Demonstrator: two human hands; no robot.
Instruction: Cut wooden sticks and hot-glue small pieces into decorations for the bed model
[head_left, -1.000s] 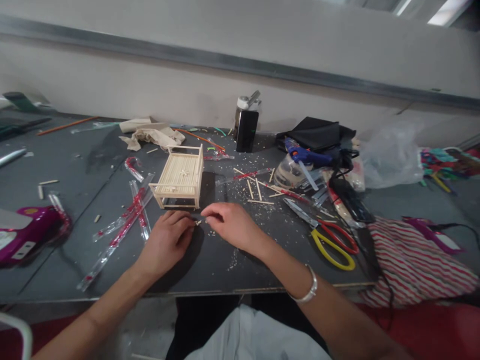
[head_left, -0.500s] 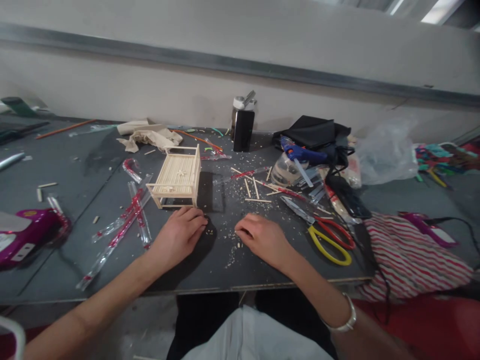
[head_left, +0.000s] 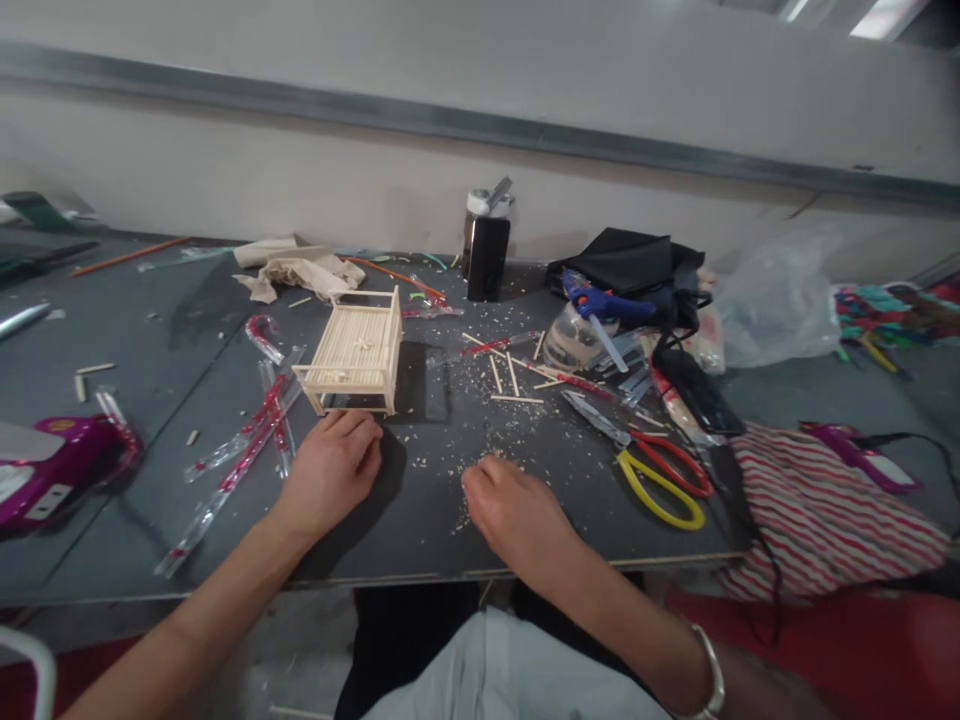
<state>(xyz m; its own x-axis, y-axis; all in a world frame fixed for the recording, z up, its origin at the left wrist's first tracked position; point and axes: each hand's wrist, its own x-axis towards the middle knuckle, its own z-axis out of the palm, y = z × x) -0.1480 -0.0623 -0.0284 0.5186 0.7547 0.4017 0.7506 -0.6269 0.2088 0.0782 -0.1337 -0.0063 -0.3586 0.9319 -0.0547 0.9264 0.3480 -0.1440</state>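
My left hand (head_left: 327, 474) rests on the dark table (head_left: 420, 540) with its fingers curled under, just in front of a small bed frame (head_left: 355, 351) built from thin wooden sticks. What it holds, if anything, is hidden. My right hand (head_left: 511, 511) lies closed near the front edge among wood crumbs, and its fingertips are tucked out of sight. Loose wooden sticks (head_left: 514, 383) lie scattered beyond it.
Red-and-yellow scissors (head_left: 654, 474) lie to the right, with a blue glue gun (head_left: 598, 306), cables and a black cloth (head_left: 630, 262) behind. A black bottle (head_left: 487, 250) stands at the back. Clear plastic wrappers (head_left: 247, 440) lie left, a pink object (head_left: 52, 465) far left, striped cloth (head_left: 817, 525) right.
Both hands have drawn apart and back toward me. The right hand slid from the centre toward the front edge, and the left hand moved slightly left.
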